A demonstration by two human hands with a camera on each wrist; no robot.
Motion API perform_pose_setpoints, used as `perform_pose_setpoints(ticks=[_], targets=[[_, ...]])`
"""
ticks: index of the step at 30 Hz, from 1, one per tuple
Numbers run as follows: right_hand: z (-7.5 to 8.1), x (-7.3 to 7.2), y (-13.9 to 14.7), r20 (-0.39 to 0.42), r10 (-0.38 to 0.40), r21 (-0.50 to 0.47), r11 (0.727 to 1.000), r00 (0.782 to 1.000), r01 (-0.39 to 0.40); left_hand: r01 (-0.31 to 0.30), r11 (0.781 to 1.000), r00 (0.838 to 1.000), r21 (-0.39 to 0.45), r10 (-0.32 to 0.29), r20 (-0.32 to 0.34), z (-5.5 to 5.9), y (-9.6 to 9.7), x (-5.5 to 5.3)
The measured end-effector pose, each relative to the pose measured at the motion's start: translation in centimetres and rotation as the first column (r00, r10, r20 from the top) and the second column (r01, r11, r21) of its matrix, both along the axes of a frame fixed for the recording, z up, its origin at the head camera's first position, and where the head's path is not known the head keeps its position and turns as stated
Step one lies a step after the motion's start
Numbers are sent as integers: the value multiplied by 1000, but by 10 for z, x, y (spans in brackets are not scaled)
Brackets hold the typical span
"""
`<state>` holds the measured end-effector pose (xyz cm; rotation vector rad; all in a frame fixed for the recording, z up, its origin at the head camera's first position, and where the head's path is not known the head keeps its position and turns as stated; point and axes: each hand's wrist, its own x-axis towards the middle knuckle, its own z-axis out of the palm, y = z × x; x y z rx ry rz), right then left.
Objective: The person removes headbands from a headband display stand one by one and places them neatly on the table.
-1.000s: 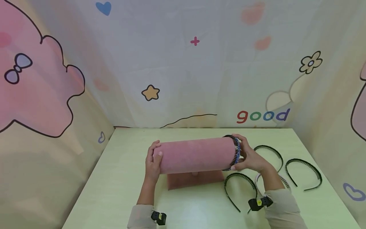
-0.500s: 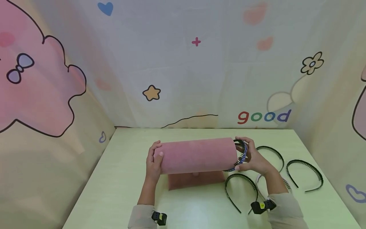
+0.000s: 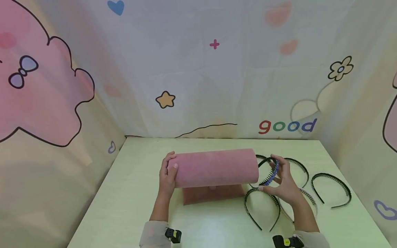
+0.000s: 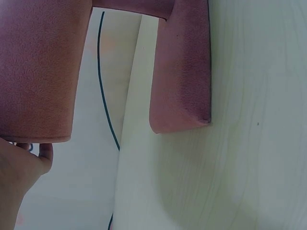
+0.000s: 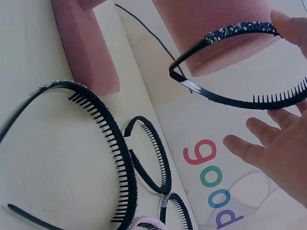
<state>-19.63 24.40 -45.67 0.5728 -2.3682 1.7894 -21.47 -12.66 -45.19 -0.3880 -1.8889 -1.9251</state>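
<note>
A pink velvet cylinder [image 3: 214,168] lies level on its pink base [image 3: 212,194] at the table's middle. My left hand [image 3: 168,172] grips the cylinder's left end, thumb on the front; the left wrist view shows that hand [image 4: 21,165] under the cylinder [image 4: 41,72]. My right hand [image 3: 270,174] pinches a blue-studded headband [image 3: 273,174], with a black toothed band beside it, just off the cylinder's right end. In the right wrist view the studded headband [image 5: 240,29] hangs in front of the cylinder end [image 5: 211,24], thumb on top and fingers [image 5: 261,148] spread below.
Black toothed headbands lie on the pale green table [image 3: 133,193] at the right: one [image 3: 262,206] in front of my right hand, one [image 3: 299,165] behind it, one [image 3: 332,186] farther right. A pale band [image 3: 308,199] lies under my wrist. Patterned cloth walls enclose the table.
My right hand has slid the studded headband off the cylinder's right end and carried it right and slightly down. The left hand has kept its hold on the left end.
</note>
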Motion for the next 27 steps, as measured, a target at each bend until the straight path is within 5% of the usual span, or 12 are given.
perform_pose_setpoints(ticks=[7, 18, 27], targets=[[4, 19, -2, 14, -141, 4, 990, 990, 141, -1, 1000, 1000, -6, 1, -5, -1, 1, 0], [2, 31, -7, -2, -191, -87, 978, 982, 190, -9, 1000, 1000, -9, 9, -22, 0, 0, -2], [-4, 42, -8, -23, -319, -145, 939, 947, 313, -7, 1000, 1000, -11, 7, -15, -1, 0, -2]])
